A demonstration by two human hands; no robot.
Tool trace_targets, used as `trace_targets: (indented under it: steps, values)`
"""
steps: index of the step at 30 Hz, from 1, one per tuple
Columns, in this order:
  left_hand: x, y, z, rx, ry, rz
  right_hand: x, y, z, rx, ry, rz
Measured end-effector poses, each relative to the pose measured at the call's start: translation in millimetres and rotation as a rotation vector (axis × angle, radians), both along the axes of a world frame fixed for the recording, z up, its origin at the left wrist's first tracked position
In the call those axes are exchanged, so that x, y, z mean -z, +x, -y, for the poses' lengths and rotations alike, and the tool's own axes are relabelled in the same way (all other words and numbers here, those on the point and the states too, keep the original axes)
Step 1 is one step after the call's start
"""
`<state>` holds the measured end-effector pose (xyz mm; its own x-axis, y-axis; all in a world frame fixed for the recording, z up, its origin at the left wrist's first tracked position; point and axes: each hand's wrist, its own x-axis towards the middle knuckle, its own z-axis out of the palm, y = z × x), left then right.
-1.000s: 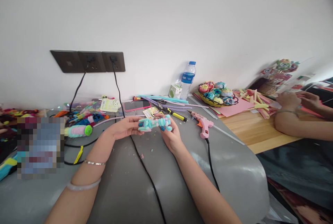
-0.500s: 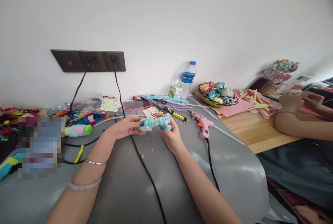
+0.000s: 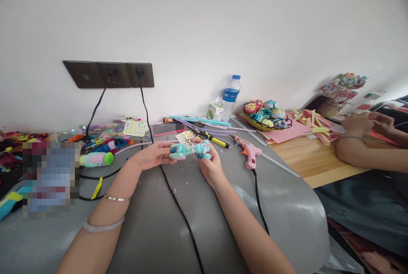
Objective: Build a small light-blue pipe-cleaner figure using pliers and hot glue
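Observation:
Both hands hold a fuzzy turquoise and pink pipe-cleaner figure (image 3: 180, 151) above the grey table (image 3: 146, 231). My left hand (image 3: 157, 155) has its fingers closed on the figure's left end. At the other end, my right hand (image 3: 210, 164) grips it between thumb and fingers. Parts of the figure are hidden by the fingertips. Just behind the hands lie yellow-and-black pliers (image 3: 216, 139) and a phone with a pink edge (image 3: 168, 128). To the right rests a pink hot glue gun (image 3: 250, 151) with a clear glue stick in its back.
Turquoise and purple pipe cleaners (image 3: 200, 121) lie by the wall near a water bottle (image 3: 230, 95). Black cables (image 3: 178, 208) cross the table. A pink-and-green fuzzy piece (image 3: 97, 159) sits left. Rightward are a flower basket (image 3: 266, 117), paper strips (image 3: 314, 123) and another person's hands (image 3: 357, 125).
The pipe-cleaner figure has turned slightly between my fingers, and its middle looks narrower. Both hands stay in nearly the same place.

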<state>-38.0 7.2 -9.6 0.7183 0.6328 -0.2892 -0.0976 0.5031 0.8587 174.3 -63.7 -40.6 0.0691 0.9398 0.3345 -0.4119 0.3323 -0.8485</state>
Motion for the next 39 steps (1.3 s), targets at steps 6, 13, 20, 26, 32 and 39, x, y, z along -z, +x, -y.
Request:
trace_targets:
  steps: [6, 13, 20, 26, 32, 39]
  values:
    - [1.6, -1.2, -1.2, -0.018, -0.008, 0.003, 2.5, 0.4, -1.2, 0.006, 0.007, -0.01]
    - [-1.1, 0.1, 1.3, -0.026, -0.019, 0.017, 3.5, 1.1, -1.7, 0.019, 0.025, 0.007]
    - [-1.8, 0.3, 1.5, -0.029, -0.006, 0.0, 2.0, 1.4, -0.9, 0.032, 0.018, 0.018]
    - [-5.0, 1.7, 2.8, -0.034, 0.009, -0.039, 1.8, 1.5, -0.7, 0.036, 0.002, 0.036]
    - [-7.6, 1.6, 3.4, -0.078, 0.02, -0.046, -0.9, 0.0, 0.5, 0.06, -0.05, 0.063]
    - [-6.4, 3.0, 4.9, -0.029, 0.038, -0.042, -1.7, 0.8, 1.1, 0.02, -0.03, 0.085]
